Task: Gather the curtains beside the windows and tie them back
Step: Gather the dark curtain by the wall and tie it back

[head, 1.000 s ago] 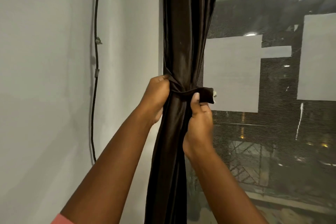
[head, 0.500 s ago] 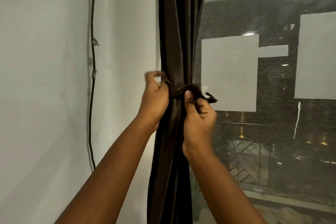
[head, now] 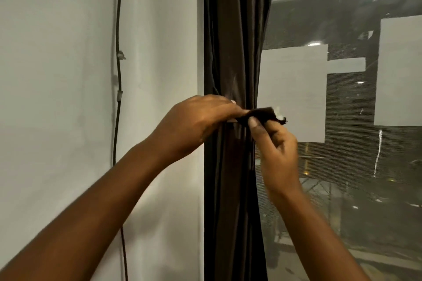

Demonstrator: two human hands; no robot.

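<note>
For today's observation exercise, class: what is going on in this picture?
A person is tying back a dark curtain gathered beside a window. The right hand pinches the free end of a dark tie-back strap at the bundle's waist, while the left hand reaches across the curtain to the strap. The strap looks not yet fastened.

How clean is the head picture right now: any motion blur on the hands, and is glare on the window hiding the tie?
Head view: the right hand is slightly smeared, the left hand sharper; the tie-back strap stays readable against the dark curtain. Head view: the window carries pale reflected patches and light spots, but none fall over the strap. Head view: the wall cable bows, a wide-angle effect.
</note>
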